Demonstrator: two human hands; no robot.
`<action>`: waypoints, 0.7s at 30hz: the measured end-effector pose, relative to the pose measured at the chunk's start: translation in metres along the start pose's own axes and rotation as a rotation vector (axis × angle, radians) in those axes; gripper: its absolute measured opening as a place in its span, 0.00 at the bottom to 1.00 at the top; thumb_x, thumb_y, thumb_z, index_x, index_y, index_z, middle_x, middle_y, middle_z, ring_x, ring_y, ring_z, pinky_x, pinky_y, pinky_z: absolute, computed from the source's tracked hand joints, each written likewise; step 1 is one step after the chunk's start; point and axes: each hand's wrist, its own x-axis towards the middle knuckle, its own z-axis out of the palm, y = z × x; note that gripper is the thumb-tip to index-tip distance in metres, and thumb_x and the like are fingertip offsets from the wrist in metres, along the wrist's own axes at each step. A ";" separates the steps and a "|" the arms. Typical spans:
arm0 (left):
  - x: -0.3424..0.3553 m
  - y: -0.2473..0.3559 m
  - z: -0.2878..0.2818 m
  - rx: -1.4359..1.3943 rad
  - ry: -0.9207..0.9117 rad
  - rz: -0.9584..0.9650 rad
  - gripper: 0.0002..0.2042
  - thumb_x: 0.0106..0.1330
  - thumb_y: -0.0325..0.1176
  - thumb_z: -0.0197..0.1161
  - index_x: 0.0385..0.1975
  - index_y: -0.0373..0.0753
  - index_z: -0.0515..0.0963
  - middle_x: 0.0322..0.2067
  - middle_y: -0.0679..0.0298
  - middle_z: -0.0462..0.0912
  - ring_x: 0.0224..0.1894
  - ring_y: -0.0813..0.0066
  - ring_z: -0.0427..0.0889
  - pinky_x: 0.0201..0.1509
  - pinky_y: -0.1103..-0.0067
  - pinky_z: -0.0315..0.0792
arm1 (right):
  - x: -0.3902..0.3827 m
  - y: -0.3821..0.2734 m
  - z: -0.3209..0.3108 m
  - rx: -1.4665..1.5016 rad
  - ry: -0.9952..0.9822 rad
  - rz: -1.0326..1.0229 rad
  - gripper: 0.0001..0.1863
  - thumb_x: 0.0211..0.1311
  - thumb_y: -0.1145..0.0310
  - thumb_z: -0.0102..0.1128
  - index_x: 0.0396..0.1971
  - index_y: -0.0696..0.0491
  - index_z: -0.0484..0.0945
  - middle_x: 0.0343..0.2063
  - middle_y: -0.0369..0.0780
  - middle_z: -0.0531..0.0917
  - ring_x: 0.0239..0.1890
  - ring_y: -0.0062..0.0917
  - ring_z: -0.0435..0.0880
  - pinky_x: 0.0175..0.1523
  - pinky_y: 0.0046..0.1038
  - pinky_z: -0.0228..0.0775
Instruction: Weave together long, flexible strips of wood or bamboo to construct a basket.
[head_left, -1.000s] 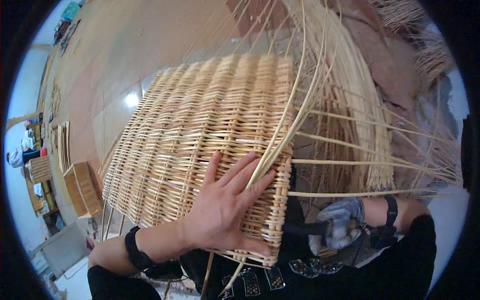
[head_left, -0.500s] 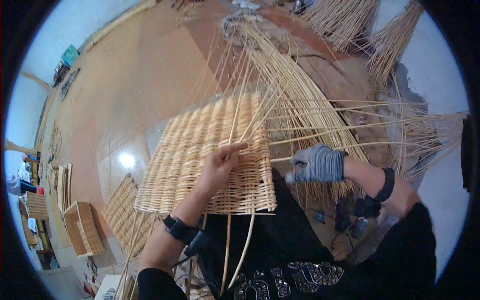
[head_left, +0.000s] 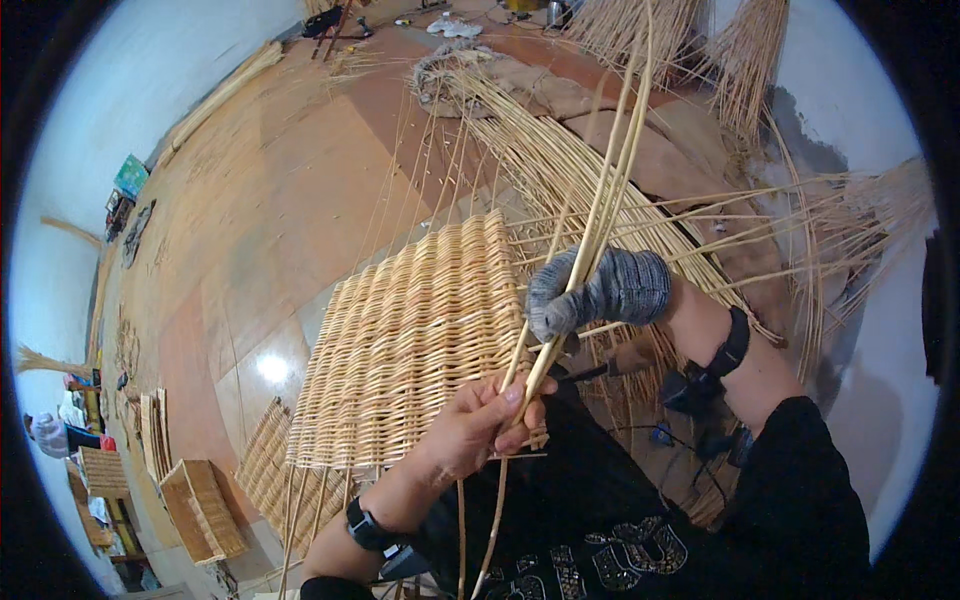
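A woven wicker panel [head_left: 410, 335] lies in front of me, tilted, with long stakes sticking out of its edges. My bare left hand [head_left: 490, 425] pinches the lower ends of several willow rods [head_left: 617, 185] at the panel's near right corner. Higher up, my right hand [head_left: 590, 290], in a grey knitted glove, is closed round the same rods, just beyond the panel's right edge. The rods rise at a slant, away from me. My left fingers cover part of the panel's corner, so how the rod ends meet the weave is hidden.
A large bundle of willow rods [head_left: 560, 150] lies on the floor beyond the panel. More bundles [head_left: 750, 65] lean against the right wall. At left are another woven panel [head_left: 290, 455] and a rectangular wicker basket [head_left: 203, 510]. Dark cables [head_left: 690, 450] lie to my right.
Both hands have come together at the panel's right edge and now grip the rods, which stand up at a slant. My left hand moved down and right; the view has shifted slightly.
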 end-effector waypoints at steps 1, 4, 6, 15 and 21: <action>0.001 0.000 0.000 0.012 0.019 0.036 0.15 0.66 0.38 0.46 0.46 0.34 0.67 0.35 0.62 0.77 0.21 0.88 0.69 0.24 0.92 0.64 | -0.001 0.003 0.002 0.014 -0.027 -0.047 0.12 0.55 0.62 0.58 0.31 0.57 0.75 0.25 0.33 0.76 0.28 0.16 0.76 0.38 0.22 0.72; 0.005 0.001 -0.002 0.426 0.483 0.068 0.13 0.63 0.36 0.52 0.40 0.33 0.74 0.31 0.64 0.80 0.25 0.87 0.72 0.29 0.88 0.67 | -0.006 0.016 0.012 0.112 0.375 0.174 0.14 0.50 0.62 0.62 0.33 0.56 0.75 0.23 0.39 0.79 0.20 0.20 0.77 0.23 0.20 0.72; 0.010 -0.002 -0.001 0.421 0.490 0.053 0.12 0.63 0.35 0.53 0.40 0.33 0.74 0.32 0.63 0.80 0.27 0.85 0.74 0.31 0.87 0.69 | -0.007 0.024 0.015 0.220 0.417 0.269 0.14 0.50 0.62 0.62 0.32 0.56 0.75 0.23 0.39 0.79 0.20 0.20 0.78 0.22 0.19 0.72; 0.007 0.006 -0.029 0.707 0.736 0.151 0.10 0.63 0.33 0.52 0.36 0.31 0.72 0.29 0.64 0.79 0.21 0.85 0.72 0.24 0.88 0.67 | -0.093 0.020 0.033 0.188 0.509 0.329 0.22 0.54 0.56 0.56 0.31 0.64 0.75 0.22 0.45 0.80 0.24 0.28 0.81 0.27 0.26 0.76; 0.006 0.018 -0.055 0.606 0.597 0.004 0.08 0.61 0.29 0.54 0.34 0.30 0.72 0.25 0.62 0.79 0.22 0.84 0.75 0.26 0.86 0.70 | -0.144 0.066 0.047 0.472 0.855 0.118 0.21 0.52 0.55 0.59 0.33 0.62 0.74 0.24 0.48 0.80 0.25 0.33 0.81 0.28 0.31 0.76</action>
